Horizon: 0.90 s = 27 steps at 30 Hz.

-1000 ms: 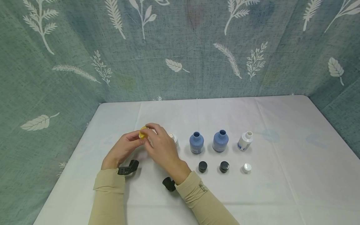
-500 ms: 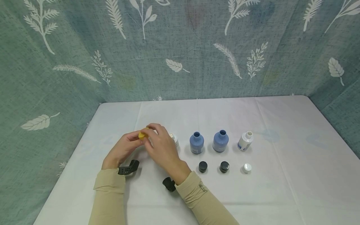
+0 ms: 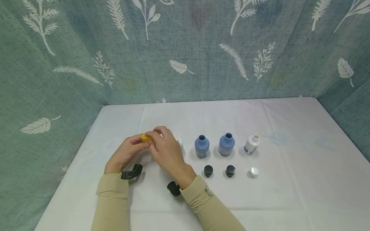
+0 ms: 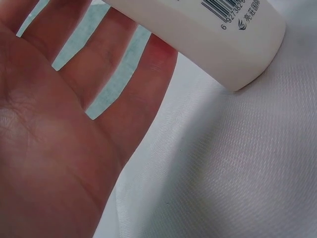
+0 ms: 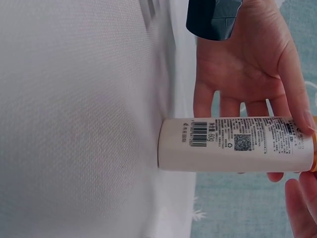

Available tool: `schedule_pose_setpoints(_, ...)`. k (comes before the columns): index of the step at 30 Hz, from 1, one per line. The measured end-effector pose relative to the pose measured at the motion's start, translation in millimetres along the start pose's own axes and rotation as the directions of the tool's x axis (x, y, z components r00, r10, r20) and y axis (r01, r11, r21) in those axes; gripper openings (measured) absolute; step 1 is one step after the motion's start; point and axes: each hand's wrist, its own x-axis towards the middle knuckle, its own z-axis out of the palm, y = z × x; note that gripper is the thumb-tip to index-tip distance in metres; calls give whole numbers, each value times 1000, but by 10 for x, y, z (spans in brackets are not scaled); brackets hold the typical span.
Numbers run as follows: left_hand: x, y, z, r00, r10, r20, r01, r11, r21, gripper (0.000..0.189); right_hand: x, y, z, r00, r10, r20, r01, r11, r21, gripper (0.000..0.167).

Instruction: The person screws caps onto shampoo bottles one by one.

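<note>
A white bottle (image 5: 223, 148) with small print, a barcode and a QR code stands with its base at the white cloth. On its top is a yellow cap (image 3: 145, 138). My left hand (image 3: 127, 153) holds the bottle near the top, thumb on the printed side and fingers behind; in the left wrist view its fingers (image 4: 148, 79) reach to the bottle's back. My right hand (image 3: 169, 152) comes in from the right, its fingertips (image 5: 309, 186) pinching the yellow cap. From the head view, the hands hide most of the bottle.
Right of the hands stand a partly hidden white bottle (image 3: 180, 142), two blue bottles (image 3: 202, 147) and another white bottle (image 3: 252, 145), the last three uncapped. Two black caps (image 3: 208, 171) and a white cap (image 3: 253, 172) lie before them. A patterned green curtain (image 3: 185, 48) hangs behind.
The yellow cap has turned, and the white patch seen below it is out of sight. My right fingertips have shifted slightly left; my left hand has stayed in place.
</note>
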Motion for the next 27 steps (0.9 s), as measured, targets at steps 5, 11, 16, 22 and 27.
schedule_pose_setpoints(5, -1, -5, -4, 1000, -5, 3, 5, 1000, 6, 38, -1, -9, -5, 1000, 9, 12, -8, 1000, -19, 20)
schedule_pose_setpoints(11, -2, -6, -2, 1000, -8, 6, 8, 1000, -18, 39, 0, -3, -13, 999, 15, 29, -14, 1000, -26, 25)
schedule_pose_setpoints(16, 1, -8, 6, 1000, -20, -1, 20, 1000, -11, 39, 1, 2, -18, 999, 12, 36, -11, 999, -38, 28)
schedule_pose_setpoints(22, -2, -4, 6, 1000, -28, 2, 28, 1000, -8, 41, 0, 5, -8, 1000, 3, 9, -3, 1000, -31, 21)
schedule_pose_setpoints(27, -8, 12, 5, 1000, -26, 7, 26, 1000, -8, 42, 4, 0, 0, 1000, -16, -4, 15, 1000, -23, 20)
